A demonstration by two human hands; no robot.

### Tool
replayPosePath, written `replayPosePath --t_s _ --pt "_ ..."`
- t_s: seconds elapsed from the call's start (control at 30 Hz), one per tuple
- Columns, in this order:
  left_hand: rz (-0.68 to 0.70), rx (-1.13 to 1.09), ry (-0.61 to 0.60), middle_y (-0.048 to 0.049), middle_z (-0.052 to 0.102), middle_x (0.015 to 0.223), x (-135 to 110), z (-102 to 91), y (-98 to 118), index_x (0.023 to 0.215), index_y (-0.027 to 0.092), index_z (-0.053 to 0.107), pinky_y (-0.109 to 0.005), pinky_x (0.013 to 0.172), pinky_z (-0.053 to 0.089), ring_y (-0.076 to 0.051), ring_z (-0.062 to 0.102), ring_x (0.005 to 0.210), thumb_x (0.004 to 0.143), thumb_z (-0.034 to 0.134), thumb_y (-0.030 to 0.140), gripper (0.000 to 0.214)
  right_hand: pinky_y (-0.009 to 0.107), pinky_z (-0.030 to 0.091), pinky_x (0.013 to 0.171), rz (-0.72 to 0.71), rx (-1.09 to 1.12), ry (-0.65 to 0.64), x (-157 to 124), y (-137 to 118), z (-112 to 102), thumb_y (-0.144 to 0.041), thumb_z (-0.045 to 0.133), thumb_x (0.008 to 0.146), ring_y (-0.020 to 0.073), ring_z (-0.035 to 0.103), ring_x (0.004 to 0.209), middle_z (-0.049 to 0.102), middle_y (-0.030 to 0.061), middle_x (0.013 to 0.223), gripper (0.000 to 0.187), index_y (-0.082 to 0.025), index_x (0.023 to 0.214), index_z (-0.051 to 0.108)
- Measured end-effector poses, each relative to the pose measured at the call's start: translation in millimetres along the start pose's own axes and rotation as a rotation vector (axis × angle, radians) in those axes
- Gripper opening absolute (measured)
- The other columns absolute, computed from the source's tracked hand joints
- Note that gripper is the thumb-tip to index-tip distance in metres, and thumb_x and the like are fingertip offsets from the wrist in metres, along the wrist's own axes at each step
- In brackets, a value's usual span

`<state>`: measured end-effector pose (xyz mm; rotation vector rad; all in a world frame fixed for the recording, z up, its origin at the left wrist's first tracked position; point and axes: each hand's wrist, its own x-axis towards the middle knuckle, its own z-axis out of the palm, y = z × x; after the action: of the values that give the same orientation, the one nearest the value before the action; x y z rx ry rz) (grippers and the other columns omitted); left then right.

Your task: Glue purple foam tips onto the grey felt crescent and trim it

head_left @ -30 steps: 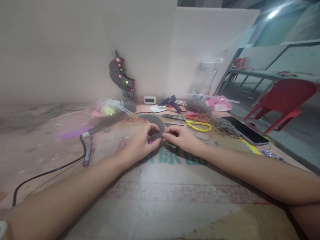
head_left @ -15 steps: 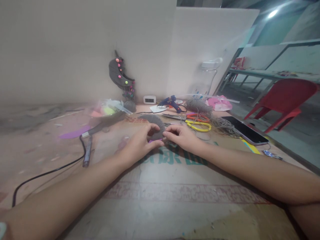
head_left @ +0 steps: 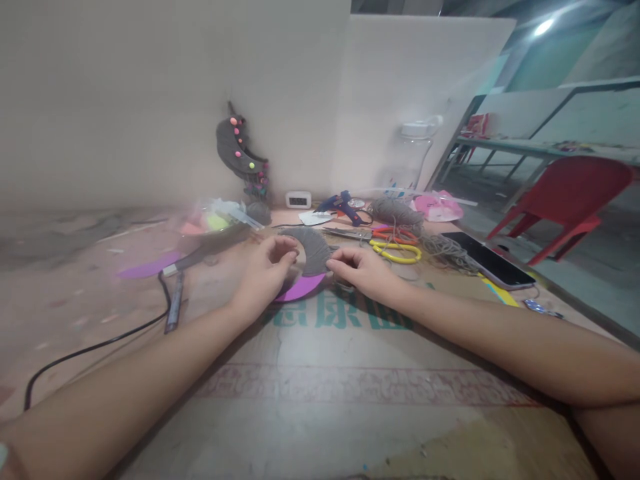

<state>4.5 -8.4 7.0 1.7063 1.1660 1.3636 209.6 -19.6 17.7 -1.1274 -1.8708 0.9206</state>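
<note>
Grey yarn-wrapped curved piece (head_left: 316,253) left of orange-handled metal scissors (head_left: 359,235)

Your left hand (head_left: 263,272) is left of them, your right hand (head_left: 366,272) just in front; both curl thumb towards fingers, nearly closed; what they grip, I cannot tell

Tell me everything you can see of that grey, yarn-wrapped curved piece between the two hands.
The grey, yarn-wrapped curved piece looks like part of a crescent, its strands wound closely side by side. A smooth, bare purple end shows at its near side. It sits low over the pale board with green lettering; whether it rests there is unclear. The right hand appears to touch its right edge; the left hand is beside its inner curve.
</note>
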Motion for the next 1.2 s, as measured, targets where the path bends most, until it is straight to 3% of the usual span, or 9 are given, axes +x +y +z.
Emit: replayPosePath --t_s 0.33,0.53,0.63,0.8,0.97,1.07,1.2 --pt "-0.019 -0.097 -0.037 -0.0026 0.064 0.084 -1.9 0.1 0.8 0.092 0.018 0.057 -0.031 0.081 0.049 -0.016 0.063 0.082 0.088 0.050 0.028 0.013 0.024 0.029 0.050 -0.008 -0.014 0.006 1.4 1.5 0.2 -0.041 0.057 0.080 0.0088 0.038 0.050 0.047 -0.0049 0.054 0.026 -0.016 0.073 0.061" --pt "-0.046 -0.003 -0.026 -0.0042 0.068 0.085 0.3 0.3 1.2 0.095 0.018 0.058 -0.032 0.077 0.048 -0.018 0.064 0.083 0.084 0.060 0.033 0.018 0.024 0.029 0.050 -0.008 -0.011 0.005 2.0 2.4 0.4 -0.041 0.057 0.081 0.0089 0.039 0.050 0.047 -0.0049 0.054 0.027 -0.016 0.074 0.061" --pt "-0.022 0.024 -0.030 -0.0036 0.066 0.085 -0.7 -0.3 1.2 0.095 0.018 0.058 -0.031 0.076 0.048 -0.018 0.064 0.082 0.085 0.059 0.033 0.018 0.024 0.030 0.049 -0.007 -0.006 0.009 1.9 1.7 0.5 -0.041 0.057 0.081 0.0089 0.039 0.049 0.047 -0.0049 0.054 0.026 -0.016 0.074 0.061" --pt "0.057 0.082 -0.142 -0.0008 0.060 0.083 -5.7 -0.5 1.2 0.103 0.020 0.056 -0.030 0.076 0.046 -0.015 0.060 0.080 0.093 0.044 0.030 0.018 0.024 0.029 0.049 -0.014 0.010 0.008 2.3 0.9 0.7 -0.041 0.057 0.081 0.0088 0.039 0.048 0.046 -0.0052 0.052 0.026 -0.016 0.072 0.059" --pt "0.188 0.163 -0.162 -0.0031 0.059 0.095 -7.6 0.9 1.7 0.104 0.020 0.055 -0.030 0.085 0.044 -0.015 0.057 0.092 0.093 0.041 0.022 0.018 0.024 0.030 0.049 -0.023 0.009 0.003 1.8 1.2 0.7 -0.041 0.057 0.081 0.0086 0.039 0.048 0.046 -0.0054 0.052 0.026 -0.016 0.072 0.059" --pt "0.126 0.114 -0.124 -0.0030 0.059 0.094 -7.2 1.1 2.6 0.106 0.020 0.053 -0.030 0.080 0.046 -0.016 0.058 0.090 0.092 0.045 0.025 0.018 0.024 0.030 0.049 -0.011 0.011 0.004 0.9 0.6 0.6 -0.040 0.058 0.081 0.0087 0.039 0.049 0.047 -0.0050 0.053 0.026 -0.016 0.073 0.060" --pt "0.016 0.044 -0.137 0.0022 0.055 0.073 -7.2 1.0 2.7 0.107 0.021 0.050 -0.026 0.064 0.044 -0.013 0.056 0.068 0.092 0.044 0.029 0.018 0.024 0.030 0.049 0.007 0.023 0.011 0.3 0.3 0.4 -0.042 0.058 0.081 0.0087 0.039 0.049 0.047 -0.0051 0.053 0.027 -0.016 0.074 0.060"
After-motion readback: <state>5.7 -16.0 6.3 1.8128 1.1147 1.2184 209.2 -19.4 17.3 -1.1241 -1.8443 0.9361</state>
